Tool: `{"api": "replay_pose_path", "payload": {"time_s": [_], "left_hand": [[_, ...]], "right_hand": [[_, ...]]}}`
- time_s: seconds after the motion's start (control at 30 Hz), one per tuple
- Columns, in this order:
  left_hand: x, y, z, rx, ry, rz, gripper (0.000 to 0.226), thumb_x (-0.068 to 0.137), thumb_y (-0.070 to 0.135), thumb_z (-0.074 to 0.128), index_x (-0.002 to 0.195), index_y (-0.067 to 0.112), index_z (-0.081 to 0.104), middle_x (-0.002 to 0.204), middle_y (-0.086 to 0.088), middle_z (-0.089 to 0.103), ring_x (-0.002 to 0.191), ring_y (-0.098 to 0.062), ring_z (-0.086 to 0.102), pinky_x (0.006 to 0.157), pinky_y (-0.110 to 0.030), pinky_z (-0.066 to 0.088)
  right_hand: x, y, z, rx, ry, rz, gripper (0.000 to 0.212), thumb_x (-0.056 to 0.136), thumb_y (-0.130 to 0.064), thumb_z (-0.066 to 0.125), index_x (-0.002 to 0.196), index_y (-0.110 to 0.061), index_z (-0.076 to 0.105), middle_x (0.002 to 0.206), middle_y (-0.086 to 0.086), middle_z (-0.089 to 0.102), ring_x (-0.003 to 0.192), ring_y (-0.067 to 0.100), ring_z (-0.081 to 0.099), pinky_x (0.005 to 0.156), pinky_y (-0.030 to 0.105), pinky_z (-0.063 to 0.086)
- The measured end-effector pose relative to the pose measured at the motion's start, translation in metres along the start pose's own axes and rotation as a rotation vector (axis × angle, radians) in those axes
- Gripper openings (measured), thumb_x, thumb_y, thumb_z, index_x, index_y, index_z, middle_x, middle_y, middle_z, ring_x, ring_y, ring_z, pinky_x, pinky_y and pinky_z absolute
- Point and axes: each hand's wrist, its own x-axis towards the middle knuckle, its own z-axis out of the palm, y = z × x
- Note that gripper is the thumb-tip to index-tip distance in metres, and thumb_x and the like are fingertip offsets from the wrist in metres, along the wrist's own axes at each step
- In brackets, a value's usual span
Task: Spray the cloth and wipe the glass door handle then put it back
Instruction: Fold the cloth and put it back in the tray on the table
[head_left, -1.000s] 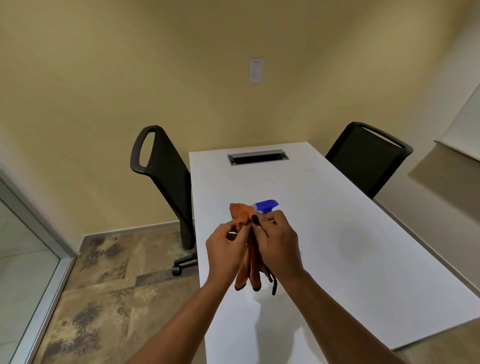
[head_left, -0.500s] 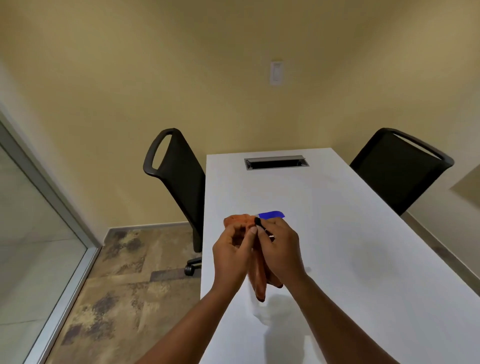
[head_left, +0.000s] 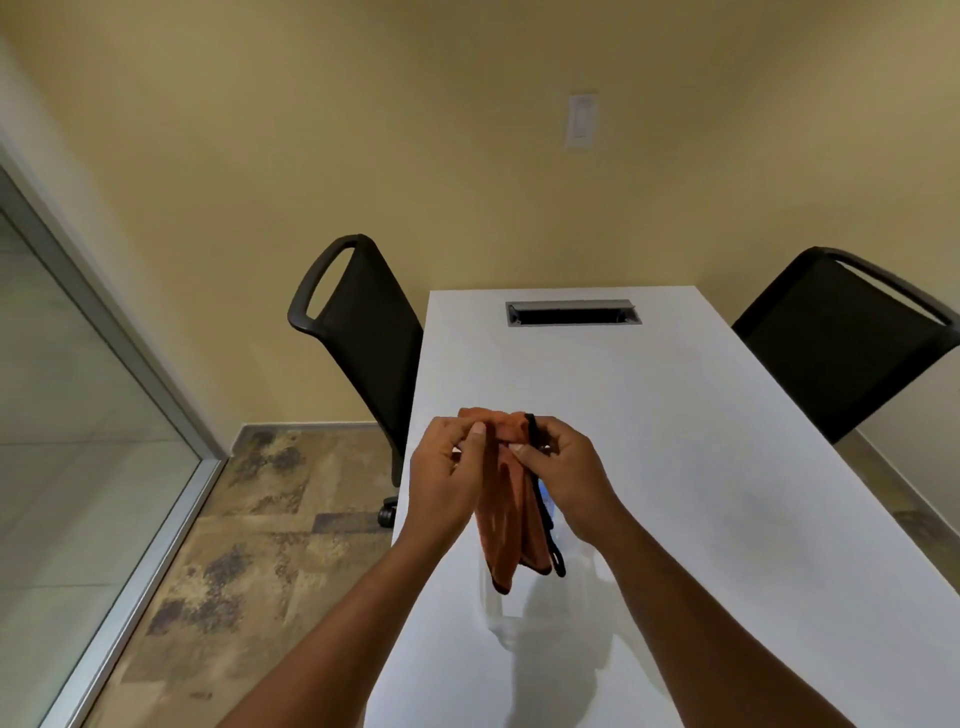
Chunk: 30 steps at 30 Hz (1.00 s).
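I see both hands raised over the near left part of the white counter. The left hand pinches the top of the orange cloth; the right hand pinches the same top edge at its black trim, so each grip holds the cloth. It hangs folded between them, clear of the counter surface. Since a second ago the blue spray head has dropped out of sight behind the cloth; only a blue sliver shows by the right wrist, and a clear spray bottle stands below. The view has swung left, showing more of the glass wall. I judge the cloth is being arranged; the door handle is not in view.
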Motion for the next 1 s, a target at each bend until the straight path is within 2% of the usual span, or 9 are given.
{"api": "replay_pose_path", "payload": {"time_s": [0.1, 0.2, 0.3, 0.43, 0.53, 0.63, 0.73, 0.9, 1.0], "left_hand": [[0.004, -0.004, -0.004, -0.007, 0.111, -0.097, 0.025, 0.100, 0.039, 0.060, 0.123, 0.030, 0.063, 0.123, 0.008, 0.059, 0.105, -0.001, 0.059, 0.077, -0.009, 0.048], [0.006, -0.012, -0.008, -0.120, -0.058, -0.311, 0.062, 0.088, 0.060, 0.064, 0.139, 0.028, 0.052, 0.136, 0.011, 0.054, 0.119, -0.006, 0.055, 0.091, -0.023, 0.048], [0.001, -0.017, -0.006, -0.286, -0.249, -0.413, 0.073, 0.072, 0.075, 0.070, 0.128, 0.030, 0.056, 0.128, 0.005, 0.067, 0.112, -0.014, 0.068, 0.090, -0.030, 0.058], [-0.005, -0.020, 0.010, -0.269, -0.171, -0.411, 0.047, 0.081, 0.067, 0.071, 0.116, 0.040, 0.055, 0.120, 0.006, 0.070, 0.102, -0.012, 0.073, 0.084, -0.030, 0.061], [-0.004, -0.022, 0.014, -0.266, -0.043, -0.402, 0.043, 0.090, 0.053, 0.068, 0.123, 0.037, 0.049, 0.118, 0.004, 0.070, 0.099, -0.012, 0.073, 0.084, -0.032, 0.062], [-0.005, -0.022, 0.011, -0.315, 0.020, -0.374, 0.048, 0.095, 0.044, 0.068, 0.133, 0.034, 0.040, 0.113, 0.006, 0.070, 0.091, -0.008, 0.075, 0.070, -0.024, 0.061], [-0.008, -0.020, 0.003, -0.291, -0.004, -0.332, 0.052, 0.095, 0.048, 0.066, 0.136, 0.043, 0.034, 0.117, 0.008, 0.066, 0.093, -0.010, 0.075, 0.074, -0.031, 0.064], [-0.023, -0.035, -0.027, -0.171, -0.355, -0.214, 0.069, 0.072, 0.064, 0.078, 0.131, 0.065, 0.042, 0.138, 0.016, 0.050, 0.114, -0.014, 0.065, 0.079, -0.031, 0.064], [-0.024, -0.046, -0.046, -0.034, -0.524, -0.198, 0.089, 0.072, 0.057, 0.085, 0.140, 0.073, 0.029, 0.138, 0.019, 0.047, 0.115, -0.007, 0.063, 0.086, -0.025, 0.061]], "right_hand": [[0.010, 0.000, -0.009, 0.144, -0.032, 0.069, 0.024, 0.097, -0.027, 0.063, 0.121, -0.025, 0.066, 0.113, -0.003, 0.072, 0.106, 0.019, 0.069, 0.091, 0.038, 0.059], [0.015, -0.006, -0.016, 0.325, -0.085, 0.123, 0.022, 0.099, -0.024, 0.060, 0.119, -0.024, 0.069, 0.113, 0.001, 0.073, 0.107, 0.022, 0.069, 0.082, 0.032, 0.058], [0.016, -0.011, -0.016, 0.428, -0.082, 0.159, 0.020, 0.100, -0.022, 0.058, 0.115, -0.024, 0.070, 0.113, 0.003, 0.073, 0.105, 0.022, 0.069, 0.079, 0.031, 0.057], [0.014, -0.014, -0.012, 0.323, -0.142, 0.218, 0.028, 0.102, -0.034, 0.054, 0.130, -0.027, 0.058, 0.123, 0.003, 0.067, 0.108, 0.018, 0.069, 0.079, 0.031, 0.058], [0.003, -0.013, -0.013, 0.221, -0.309, 0.265, 0.049, 0.096, -0.049, 0.058, 0.141, -0.033, 0.044, 0.130, -0.005, 0.064, 0.113, 0.016, 0.068, 0.089, 0.037, 0.059], [-0.006, -0.005, -0.008, 0.195, -0.350, 0.253, 0.060, 0.092, -0.036, 0.070, 0.145, -0.033, 0.041, 0.129, 0.001, 0.067, 0.110, 0.021, 0.070, 0.093, 0.047, 0.057], [-0.009, 0.000, -0.002, 0.245, -0.210, 0.293, 0.077, 0.092, -0.027, 0.070, 0.154, -0.033, 0.024, 0.130, 0.008, 0.064, 0.110, 0.027, 0.069, 0.093, 0.051, 0.057], [-0.014, 0.006, 0.001, 0.291, -0.090, 0.285, 0.076, 0.092, -0.036, 0.068, 0.152, -0.042, 0.021, 0.124, 0.003, 0.065, 0.105, 0.026, 0.070, 0.084, 0.052, 0.060], [-0.016, 0.006, 0.004, 0.228, -0.095, 0.273, 0.067, 0.095, -0.036, 0.065, 0.150, -0.041, 0.026, 0.125, 0.004, 0.065, 0.104, 0.026, 0.071, 0.082, 0.051, 0.061]]}}
